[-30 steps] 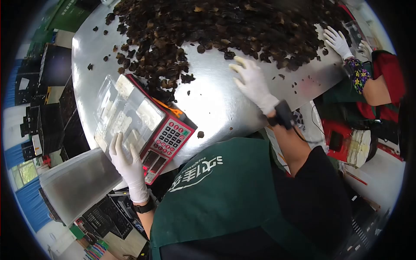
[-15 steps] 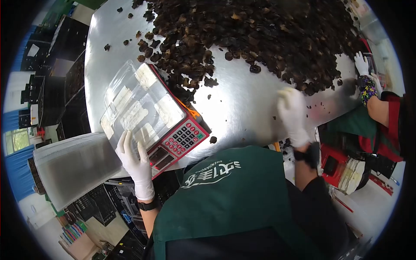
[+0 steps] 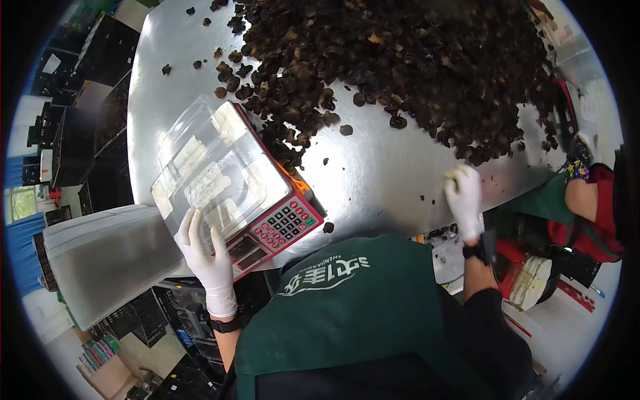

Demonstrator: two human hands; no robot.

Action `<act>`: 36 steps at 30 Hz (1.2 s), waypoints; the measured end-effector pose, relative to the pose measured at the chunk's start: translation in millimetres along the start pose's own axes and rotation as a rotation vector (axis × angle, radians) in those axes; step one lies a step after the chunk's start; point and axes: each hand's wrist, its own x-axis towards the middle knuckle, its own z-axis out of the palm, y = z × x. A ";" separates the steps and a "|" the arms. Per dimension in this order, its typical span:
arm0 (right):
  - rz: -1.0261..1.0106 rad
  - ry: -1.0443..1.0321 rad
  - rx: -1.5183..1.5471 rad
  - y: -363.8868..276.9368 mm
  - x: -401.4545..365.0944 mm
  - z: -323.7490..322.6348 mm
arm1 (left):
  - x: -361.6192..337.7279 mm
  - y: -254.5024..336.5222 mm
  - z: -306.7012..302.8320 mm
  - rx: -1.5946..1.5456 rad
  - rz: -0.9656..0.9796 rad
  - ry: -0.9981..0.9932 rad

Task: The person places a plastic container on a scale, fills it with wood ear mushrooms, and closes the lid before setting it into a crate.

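My left hand [image 3: 203,257], in a white glove, rests its stretched, parted fingers on the near left edge of a clear plastic tray [image 3: 257,190]. The tray lies on a red scale [image 3: 287,220] with a keypad. My right hand [image 3: 463,197], also gloved, is over the metal table [image 3: 393,180] near its front edge. Its fingers are curled in, and whatever may be inside them is hidden. Beyond it spreads a large heap of dark, dried, mushroom-like pieces [image 3: 413,73], with several loose ones around it.
A stack of clear plastic trays [image 3: 113,257] stands left of the scale. Something orange [image 3: 300,183] shows beside the scale's right edge. At the right, a co-worker's patterned sleeve [image 3: 577,167] is by the table. Black crates [image 3: 107,53] line the far left.
My right hand has drawn back toward me and slightly right. My left hand stays at the tray. The co-worker's gloved hand at the right has moved back and shows less.
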 end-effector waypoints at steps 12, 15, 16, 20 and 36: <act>0.096 0.267 0.029 -7.8 61.5 -4.9 | 4.5 1.0 6.2 0.032 0.039 0.016; -0.151 0.094 0.324 -106.2 138.9 43.4 | 3.5 6.8 -0.9 0.017 0.019 0.010; -0.328 0.056 0.324 -141.4 157.1 55.3 | 2.4 7.5 -3.3 0.004 0.017 0.010; -0.711 -0.383 0.144 -236.6 178.7 137.5 | -5.6 8.9 -11.9 -0.009 -0.045 0.010; -0.428 -0.253 -0.022 -146.6 201.8 109.7 | -0.3 -11.3 -4.9 0.005 -0.162 0.044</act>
